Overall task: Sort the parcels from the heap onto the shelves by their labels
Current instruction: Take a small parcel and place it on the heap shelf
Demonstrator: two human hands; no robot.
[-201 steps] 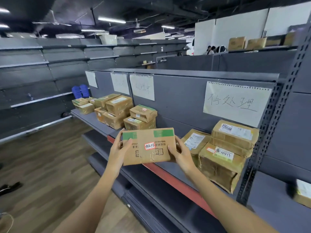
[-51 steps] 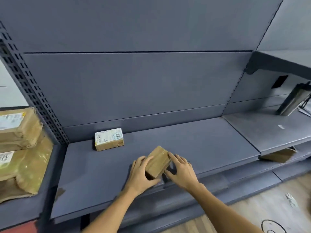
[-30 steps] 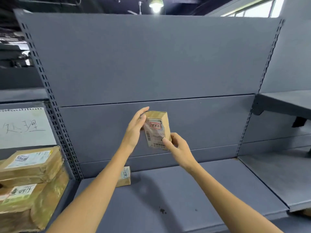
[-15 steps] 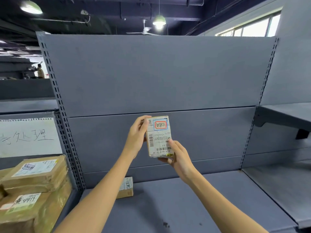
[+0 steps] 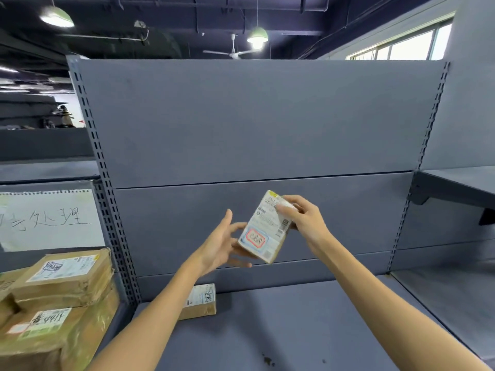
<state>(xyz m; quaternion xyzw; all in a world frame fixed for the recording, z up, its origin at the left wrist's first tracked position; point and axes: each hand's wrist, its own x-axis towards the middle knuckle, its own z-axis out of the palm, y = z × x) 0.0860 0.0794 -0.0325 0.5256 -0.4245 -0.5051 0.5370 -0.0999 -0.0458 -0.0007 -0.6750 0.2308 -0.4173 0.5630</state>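
Observation:
A small brown parcel [image 5: 263,230] with a white label and a red-framed sticker is held up in front of the grey shelf back panel, tilted with the sticker end down. My right hand [image 5: 302,219] grips its upper right end. My left hand [image 5: 221,246] has its fingers spread and relaxed, and its fingertips touch the parcel's lower left edge from underneath. Another small parcel [image 5: 201,301] lies on the grey shelf [image 5: 294,330] below, partly hidden by my left forearm.
Stacked brown parcels [image 5: 59,287] fill the neighbouring bay at the lower left, under a handwritten paper sign [image 5: 48,219]. A perforated upright [image 5: 107,196] divides the bays. Another grey shelf [image 5: 455,183] juts out at the right.
The parcel has been turned round, so the red sticker now sits at the bottom. My left hand has loosened from gripping its side; my right hand has moved to its upper end.

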